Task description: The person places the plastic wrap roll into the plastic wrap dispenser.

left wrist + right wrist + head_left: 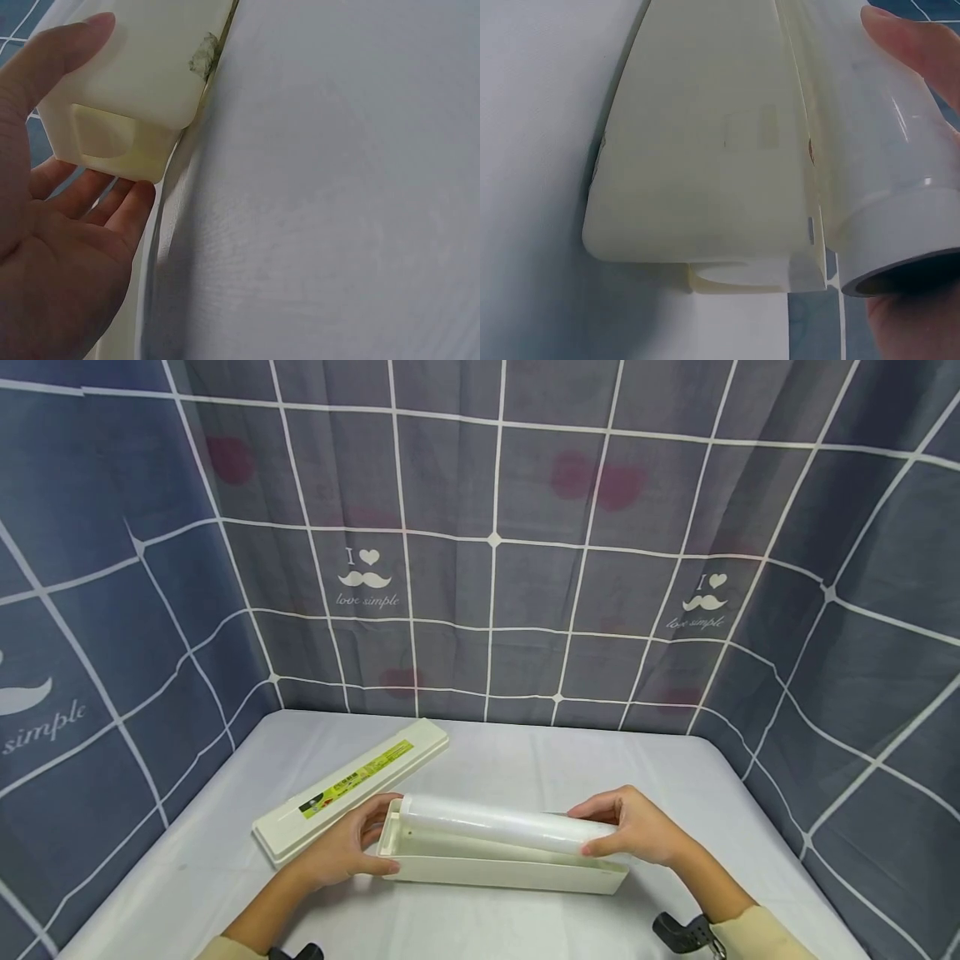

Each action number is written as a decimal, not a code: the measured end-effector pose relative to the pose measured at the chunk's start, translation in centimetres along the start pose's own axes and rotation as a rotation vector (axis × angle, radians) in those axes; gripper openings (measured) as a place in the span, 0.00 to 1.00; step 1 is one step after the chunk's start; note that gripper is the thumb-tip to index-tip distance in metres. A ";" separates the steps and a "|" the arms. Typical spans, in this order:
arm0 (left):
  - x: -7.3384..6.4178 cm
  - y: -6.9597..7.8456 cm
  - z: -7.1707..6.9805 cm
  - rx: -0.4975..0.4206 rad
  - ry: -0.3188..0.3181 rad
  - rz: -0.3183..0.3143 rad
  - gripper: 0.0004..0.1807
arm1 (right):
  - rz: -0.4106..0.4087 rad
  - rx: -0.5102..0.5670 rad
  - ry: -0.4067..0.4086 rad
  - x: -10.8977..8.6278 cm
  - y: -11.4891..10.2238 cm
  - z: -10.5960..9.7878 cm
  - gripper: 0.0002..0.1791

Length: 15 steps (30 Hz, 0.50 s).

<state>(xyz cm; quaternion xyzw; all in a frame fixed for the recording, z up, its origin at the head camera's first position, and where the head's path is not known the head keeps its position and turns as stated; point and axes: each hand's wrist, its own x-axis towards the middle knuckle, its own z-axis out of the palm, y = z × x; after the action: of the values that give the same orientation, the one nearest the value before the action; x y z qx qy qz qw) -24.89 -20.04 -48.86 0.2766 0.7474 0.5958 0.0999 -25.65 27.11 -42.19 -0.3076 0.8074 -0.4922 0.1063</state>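
Observation:
A long cream plastic box [510,872] without its lid lies on the white-covered table. My left hand [348,843] grips its left end, with the thumb on the front wall and the fingers around the end, as the left wrist view also shows on the box end [112,139]. My right hand [637,827] holds the right end of a roll of clear plastic film [495,822], thumb in front and fingers behind. The roll's right end sits above the box rim, while its left end is at the box's left end. The roll's dark hollow core [911,274] shows in the right wrist view.
The box's cream lid [277,835], with a green and yellow label [356,779], lies slantwise behind my left hand. The white-covered table [742,860] extends around the box. Blue-grey checked curtains [450,568] stand at the back and both sides.

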 end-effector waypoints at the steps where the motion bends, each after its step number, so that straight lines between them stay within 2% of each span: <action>1: 0.0 0.0 0.0 0.002 0.001 -0.003 0.51 | -0.006 0.001 -0.004 0.1 0.0 0.0 0.24; 15: 0.1 0.3 0.0 0.006 0.010 -0.027 0.54 | 0.024 -0.004 -0.060 1.4 0.1 0.4 0.24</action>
<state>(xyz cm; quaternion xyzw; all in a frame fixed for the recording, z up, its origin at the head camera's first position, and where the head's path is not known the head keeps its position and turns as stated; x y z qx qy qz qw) -24.87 -19.95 -48.55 0.2639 0.7532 0.5936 0.1032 -26.59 25.96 -42.30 -0.3126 0.8085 -0.4799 0.1358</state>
